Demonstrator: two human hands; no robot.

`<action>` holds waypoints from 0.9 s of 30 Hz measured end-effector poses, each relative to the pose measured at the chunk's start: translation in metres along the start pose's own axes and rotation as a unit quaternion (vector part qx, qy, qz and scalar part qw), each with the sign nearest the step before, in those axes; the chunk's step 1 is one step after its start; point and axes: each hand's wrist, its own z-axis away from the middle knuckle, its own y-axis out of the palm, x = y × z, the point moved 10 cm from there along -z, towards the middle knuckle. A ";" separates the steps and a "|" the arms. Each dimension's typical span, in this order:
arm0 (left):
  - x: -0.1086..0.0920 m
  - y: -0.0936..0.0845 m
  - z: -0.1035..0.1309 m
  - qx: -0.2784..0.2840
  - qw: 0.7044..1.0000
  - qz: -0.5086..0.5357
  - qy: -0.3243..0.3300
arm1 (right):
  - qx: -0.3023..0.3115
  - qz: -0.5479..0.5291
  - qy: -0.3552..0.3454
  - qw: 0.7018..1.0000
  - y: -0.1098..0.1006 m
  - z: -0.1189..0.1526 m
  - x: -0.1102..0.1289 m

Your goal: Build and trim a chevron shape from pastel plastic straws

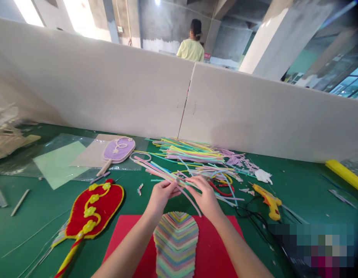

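My left hand (165,193) is closed in a pinch around a few pastel pipe cleaners (155,170), whose pink and white lengths stick out up and to the left. Fingers of my right hand (204,193) pinch the same stems close to the left fingertips; exactly which ones they grip is hard to see. One pale lilac stem hangs down between the hands. Below them, a chevron-striped pastel piece made of pipe cleaners (176,243) lies on a red sheet (126,241). Just beyond the hands spreads a loose pile of pipe cleaners (193,152).
At left lie a red fan with yellow flowers (93,210), a small lilac fan (119,150) and a green sheet (61,162). Red-handled scissors (222,190) and a yellow glue gun (268,200) with a black cord are at right. A white partition (123,92) stands behind; beyond it is a person (192,48).
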 end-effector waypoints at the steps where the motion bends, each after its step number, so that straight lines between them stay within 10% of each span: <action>1: -0.002 -0.002 0.000 -0.005 1.000 0.002 0.001 | 0.012 -0.009 0.020 1.000 0.002 0.001 -0.006; 27: -0.001 0.011 -0.004 0.038 0.993 -0.086 0.068 | 0.108 -0.160 0.186 0.964 0.036 0.011 -0.030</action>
